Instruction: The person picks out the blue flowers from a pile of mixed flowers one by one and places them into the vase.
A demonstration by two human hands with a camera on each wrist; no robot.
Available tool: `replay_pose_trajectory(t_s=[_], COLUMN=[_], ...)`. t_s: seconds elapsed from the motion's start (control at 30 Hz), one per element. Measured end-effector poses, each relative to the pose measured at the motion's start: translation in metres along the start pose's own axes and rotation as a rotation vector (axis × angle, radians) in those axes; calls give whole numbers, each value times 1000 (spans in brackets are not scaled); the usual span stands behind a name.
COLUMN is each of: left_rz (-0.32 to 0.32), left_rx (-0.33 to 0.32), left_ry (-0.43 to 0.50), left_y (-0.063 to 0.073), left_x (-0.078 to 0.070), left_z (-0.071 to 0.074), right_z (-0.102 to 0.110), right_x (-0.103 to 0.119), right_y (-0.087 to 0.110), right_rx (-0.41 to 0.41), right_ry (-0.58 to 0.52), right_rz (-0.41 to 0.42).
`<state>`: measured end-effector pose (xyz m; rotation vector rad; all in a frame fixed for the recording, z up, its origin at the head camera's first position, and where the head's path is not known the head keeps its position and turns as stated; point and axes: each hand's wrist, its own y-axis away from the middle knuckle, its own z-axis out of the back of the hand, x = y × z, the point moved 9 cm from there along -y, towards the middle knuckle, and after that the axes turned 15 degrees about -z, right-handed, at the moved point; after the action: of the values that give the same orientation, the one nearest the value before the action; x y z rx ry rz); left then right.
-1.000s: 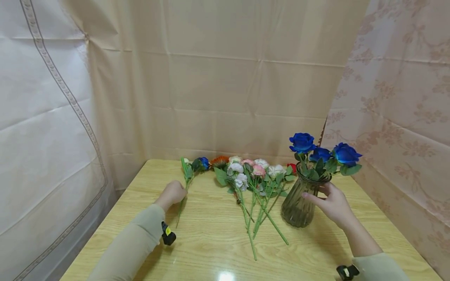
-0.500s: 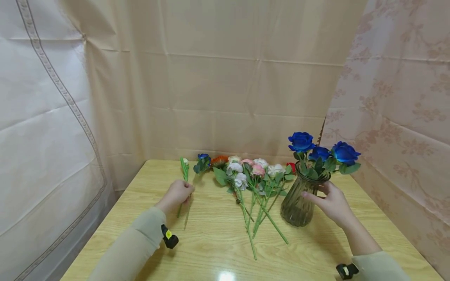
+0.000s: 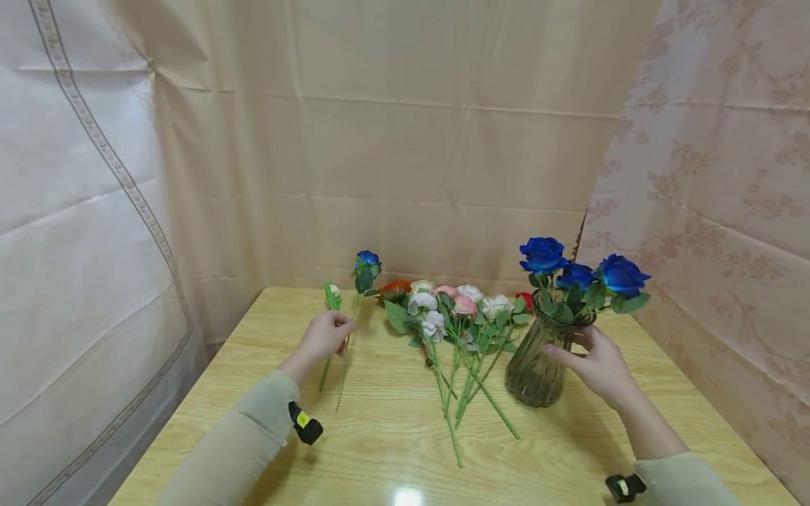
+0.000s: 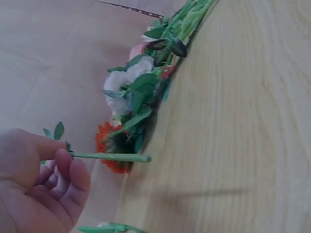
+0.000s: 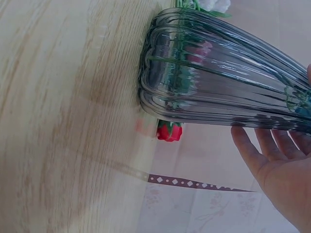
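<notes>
My left hand [image 3: 324, 336] pinches the stem [image 4: 116, 157] of a blue rose [image 3: 367, 261], its bloom lifted above the table's far edge. In the left wrist view the stem's cut end points out past the fingers. Just behind that hand lies a green-stemmed flower with a white bud [image 3: 335, 289]. On the right, my right hand [image 3: 604, 365] holds the ribbed smoky glass vase [image 3: 536, 365] near its neck, thumb and fingers on opposite sides. Several blue roses [image 3: 623, 276] stand in the vase, stems showing through the glass [image 5: 214, 68].
A pile of white and pink flowers [image 3: 465, 306] lies mid-table, stems toward me. An orange flower [image 3: 395, 289] is at its left end, a red one [image 5: 169, 131] behind the vase. Curtains hang around the wooden table [image 3: 392, 422].
My left hand has drawn the blue rose away from the white-budded flower, then raised it, so its bloom is higher and more upright. The right hand and vase have stayed in place.
</notes>
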<state>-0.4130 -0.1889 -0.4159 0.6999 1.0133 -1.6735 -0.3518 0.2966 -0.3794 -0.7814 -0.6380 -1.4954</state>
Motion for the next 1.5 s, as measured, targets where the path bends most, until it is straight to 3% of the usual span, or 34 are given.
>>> replay_pose_trajectory(t_s=[0.3,0.6,0.9,1.23,1.5], left_rz=[-115,-193,-322,-431,-487], left_rx=[-58,-109,-195,-247,-267], left_ry=[10,10,21,14,40], left_y=[-5,-4,-1,5,11], left_x=[-29,-50,-76,-95,-102], left_z=[16,22,28,31,31], right_z=[1,1,0,0,0], right_x=[0,1,1,-1,-1], right_y=[-1,-1,0,0,0], right_rx=[-2,-2,9,17,17], right_ry=[-2,0,-5,-16,-13], right_rz=[3,1,-11,-16,-14])
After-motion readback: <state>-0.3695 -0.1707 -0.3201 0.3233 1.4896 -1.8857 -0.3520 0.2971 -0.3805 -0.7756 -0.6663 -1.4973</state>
